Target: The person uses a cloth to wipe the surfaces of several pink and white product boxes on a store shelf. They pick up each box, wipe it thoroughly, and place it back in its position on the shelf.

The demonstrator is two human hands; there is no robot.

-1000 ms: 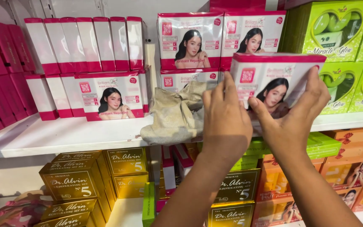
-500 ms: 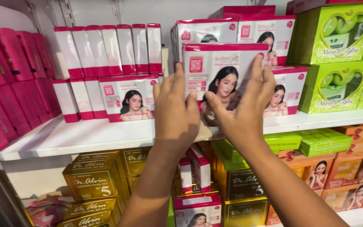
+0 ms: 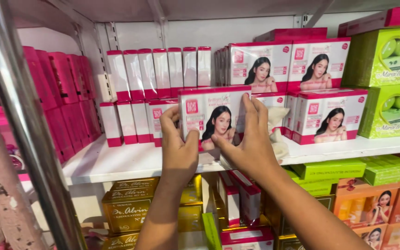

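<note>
Both of my hands grip one pink and white box (image 3: 211, 113) with a woman's picture on its front. My left hand (image 3: 178, 147) clasps its left edge and my right hand (image 3: 252, 141) its right edge. The box stands upright at the front of the white shelf (image 3: 116, 163), just ahead of matching boxes (image 3: 332, 115). A crumpled beige cloth (image 3: 278, 132) lies on the shelf behind my right hand, partly hidden.
Rows of slim pink and white cartons (image 3: 158, 74) fill the shelf's back left, dark pink boxes (image 3: 65, 92) the far left. Green boxes (image 3: 387, 83) stack at right. Gold boxes (image 3: 130, 208) and orange boxes (image 3: 394, 208) sit below. A metal post (image 3: 24, 125) crosses the left foreground.
My hands have carried the box leftward and down toward the shelf's front. The view has shifted too, and the metal post has come into the left foreground.
</note>
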